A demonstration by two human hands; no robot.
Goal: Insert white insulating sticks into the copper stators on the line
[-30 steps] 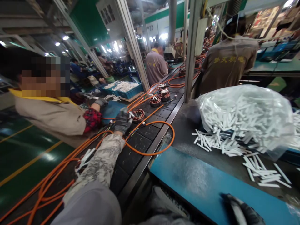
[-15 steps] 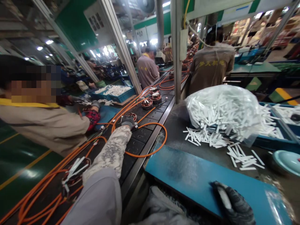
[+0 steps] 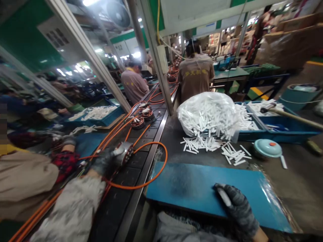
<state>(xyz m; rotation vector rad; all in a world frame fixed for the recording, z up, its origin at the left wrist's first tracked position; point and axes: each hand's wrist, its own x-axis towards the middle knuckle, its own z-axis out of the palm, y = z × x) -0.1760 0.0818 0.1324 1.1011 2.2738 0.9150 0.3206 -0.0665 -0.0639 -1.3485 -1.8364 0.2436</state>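
Observation:
In a dark glove, my left hand (image 3: 104,161) reaches over the conveyor, blurred by motion, and grips a motor stator (image 3: 124,153). The stator is tipped onto its side, its metal outer wall showing. An orange cable (image 3: 165,156) loops from around it across the conveyor's metal edge. My gloved right hand (image 3: 237,205) rests over the blue work mat (image 3: 191,181), fingers curled around white tubes (image 3: 224,196); how many is unclear. Farther along the belt stand more stators (image 3: 138,123) with white tubes on their windings.
A clear bag of white tubes (image 3: 208,116) leans on blue bins (image 3: 252,131), with loose tubes (image 3: 233,154) spilled before it. A lidded turquoise bowl (image 3: 267,148) stands at right. A metal post (image 3: 156,57) rises beside the conveyor (image 3: 133,168). A co-worker's sleeve (image 3: 67,164) is at left.
My left hand has drawn back toward me, and the stator is now tipped up in it. The view has turned right. My right hand stays over the mat with the white tubes.

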